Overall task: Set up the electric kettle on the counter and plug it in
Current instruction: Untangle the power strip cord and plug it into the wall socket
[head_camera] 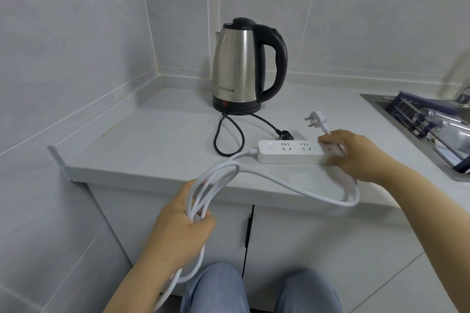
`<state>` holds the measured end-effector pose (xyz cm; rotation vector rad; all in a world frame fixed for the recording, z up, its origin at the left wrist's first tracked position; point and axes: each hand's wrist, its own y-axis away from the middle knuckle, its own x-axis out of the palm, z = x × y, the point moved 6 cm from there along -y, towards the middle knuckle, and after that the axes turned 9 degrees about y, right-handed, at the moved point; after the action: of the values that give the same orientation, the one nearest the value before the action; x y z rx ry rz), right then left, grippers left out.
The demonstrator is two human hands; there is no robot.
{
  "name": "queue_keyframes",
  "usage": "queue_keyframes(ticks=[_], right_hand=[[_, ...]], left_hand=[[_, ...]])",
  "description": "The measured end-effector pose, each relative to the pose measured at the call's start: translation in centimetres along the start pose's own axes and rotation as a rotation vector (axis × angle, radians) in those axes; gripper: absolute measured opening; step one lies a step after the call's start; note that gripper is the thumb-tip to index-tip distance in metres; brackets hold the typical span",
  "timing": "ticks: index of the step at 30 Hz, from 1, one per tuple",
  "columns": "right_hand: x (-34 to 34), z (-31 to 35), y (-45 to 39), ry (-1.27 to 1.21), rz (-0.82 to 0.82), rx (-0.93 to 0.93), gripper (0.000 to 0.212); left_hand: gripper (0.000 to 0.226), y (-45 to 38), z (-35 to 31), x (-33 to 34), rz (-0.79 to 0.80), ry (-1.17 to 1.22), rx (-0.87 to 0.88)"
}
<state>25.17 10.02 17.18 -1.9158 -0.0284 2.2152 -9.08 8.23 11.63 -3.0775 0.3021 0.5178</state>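
While the kettle (pixel 239 63) is sitting at 12 o'clock on the counter (pixel 152 140) | left hand (pixel 183 223) is gripping white cord (pixel 292 185) | right hand (pixel 356 152) is pinching power strip (pixel 287 155) | black plug (pixel 286 134) is lying loose at its 11 o'clock

Both forearms are bare, with no sleeves in view. The left hand (pixel 181 223) and right hand (pixel 356 154) wear nothing. The legs (pixel 216 290) wear light blue jeans.

The right hand (pixel 356 152) hides the power strip's (pixel 287 155) far end.
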Motion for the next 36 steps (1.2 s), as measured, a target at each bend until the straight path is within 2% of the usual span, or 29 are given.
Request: queue_keyframes(ticks=[5,11,18,21,25,28,32,33,34,36], right_hand=[[-1.8,2.3,-0.3,0.003,-0.163,-0.103,0.05],[-4.9,9.0,-2.9,0.041,-0.314,-0.311,0.052],[-5.7,19.2,-10.3,0.167,-0.243,-0.558,0.052],[-5.1,22.9,-13.5,0.233,-0.161,-0.59,0.053],[-3.3,27.2,-17.1,0.361,-0.098,-0.647,0.051],[-1.7,29.7,-19.2,0.48,-0.069,-0.713,0.054],[0.5,31.1,-21.5,0.568,-0.023,-0.78,0.054],[1.2,31.1,-22.0,0.59,-0.01,-0.787,0.054],[1.8,31.0,-22.3,0.625,0.01,-0.793,0.054],[2.9,30.8,-22.4,0.728,0.044,-0.809,0.055]], left_hand=[[0.053,-0.4,0.0,-3.1,-0.1,0.043,0.061],[0.027,-2.3,-0.6,-8.6,-0.232,-0.092,0.123],[0.011,-6.5,-2.0,-15.8,-0.377,-0.354,0.132],[0.007,-8.3,-2.1,-17.3,-0.402,-0.475,0.157],[0.017,-10.7,-1.9,-17.9,-0.398,-0.674,0.187],[0.017,-12.2,-1.5,-17.2,-0.33,-0.805,0.202],[0.02,-13.8,-1.1,-16.9,-0.3,-0.881,0.271],[0.021,-14.1,-1.4,-16.6,-0.295,-0.904,0.345],[0.028,-14.3,-1.7,-16.1,-0.266,-0.968,0.491],[0.044,-14.4,-2.5,-14.7,-0.126,-1.112,0.673]])
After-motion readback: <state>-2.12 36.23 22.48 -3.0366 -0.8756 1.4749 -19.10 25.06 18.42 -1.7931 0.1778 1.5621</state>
